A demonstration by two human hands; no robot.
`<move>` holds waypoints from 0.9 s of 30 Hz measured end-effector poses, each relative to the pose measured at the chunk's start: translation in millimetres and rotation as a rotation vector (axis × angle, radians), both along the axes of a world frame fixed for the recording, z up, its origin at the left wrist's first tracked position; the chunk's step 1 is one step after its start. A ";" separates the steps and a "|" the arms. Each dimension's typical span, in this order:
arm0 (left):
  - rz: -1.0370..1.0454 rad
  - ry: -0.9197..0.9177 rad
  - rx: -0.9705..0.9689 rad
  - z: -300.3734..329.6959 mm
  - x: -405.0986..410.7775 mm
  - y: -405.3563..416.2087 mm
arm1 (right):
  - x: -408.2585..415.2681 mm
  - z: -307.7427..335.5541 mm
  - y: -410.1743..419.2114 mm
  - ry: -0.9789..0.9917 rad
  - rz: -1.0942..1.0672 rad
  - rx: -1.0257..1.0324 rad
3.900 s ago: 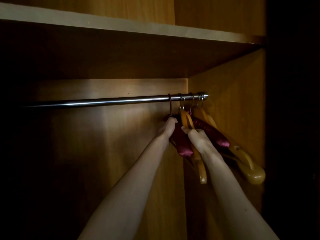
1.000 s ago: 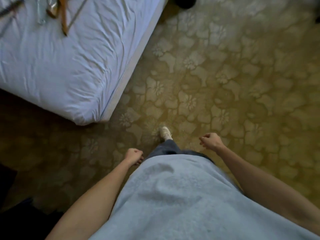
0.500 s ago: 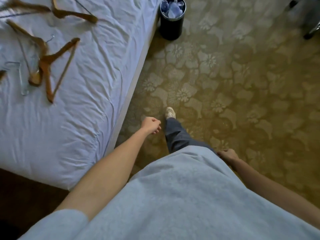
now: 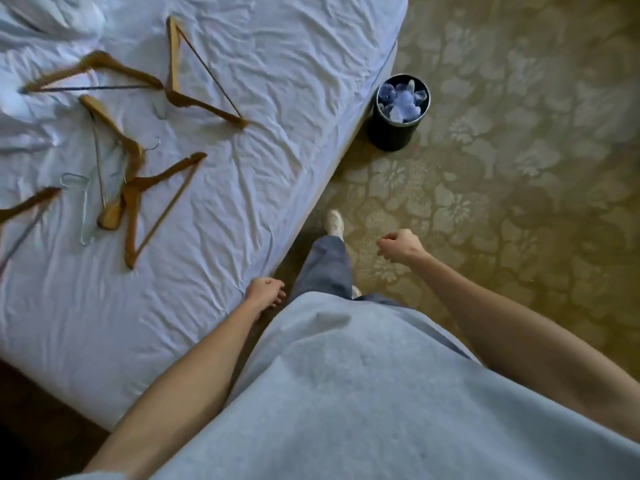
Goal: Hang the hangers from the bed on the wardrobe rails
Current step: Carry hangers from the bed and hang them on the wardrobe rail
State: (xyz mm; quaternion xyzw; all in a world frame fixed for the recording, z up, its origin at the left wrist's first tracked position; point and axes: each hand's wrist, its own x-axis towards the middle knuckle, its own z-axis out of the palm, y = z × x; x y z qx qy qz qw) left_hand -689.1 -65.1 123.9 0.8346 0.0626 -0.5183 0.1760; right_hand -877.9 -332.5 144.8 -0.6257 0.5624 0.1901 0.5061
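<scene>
Several wooden hangers lie scattered on the white bed (image 4: 277,140) at the upper left. The nearest wooden hanger (image 4: 157,199) lies crossed over another. Further back rest a hanger (image 4: 194,77) and a hanger with a dark bar (image 4: 93,74). A thin wire hanger (image 4: 83,206) lies among them. My left hand (image 4: 265,292) is curled into a loose fist at the bed's edge and holds nothing. My right hand (image 4: 398,244) hangs over the floor, fingers curled, also with nothing in it. The wardrobe and its rail are out of view.
A black waste bin (image 4: 398,114) with clear plastic inside stands on the floor by the bed's side. Patterned yellowish flooring (image 4: 502,168) spreads to the right. My leg and white shoe (image 4: 334,221) step along the bed's edge.
I have turned from the wardrobe and walked to the bed. Over the last second the hangers came closer into view, my right hand swung forward, and my left hand drew back.
</scene>
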 end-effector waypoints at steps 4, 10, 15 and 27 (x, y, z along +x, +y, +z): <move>0.092 0.029 0.028 -12.0 49.6 -39.9 | 116.7 1.2 -64.3 -0.090 0.145 -0.021; 0.178 0.086 0.036 -8.4 128.2 -127.4 | 231.1 0.7 -159.3 0.011 0.272 -0.022; 0.244 0.066 -0.097 0.9 192.1 -219.2 | 266.9 -1.3 -238.7 0.113 0.340 -0.066; 0.558 -0.058 -0.155 14.7 288.1 -310.2 | 372.1 -25.1 -352.2 0.293 0.785 -0.036</move>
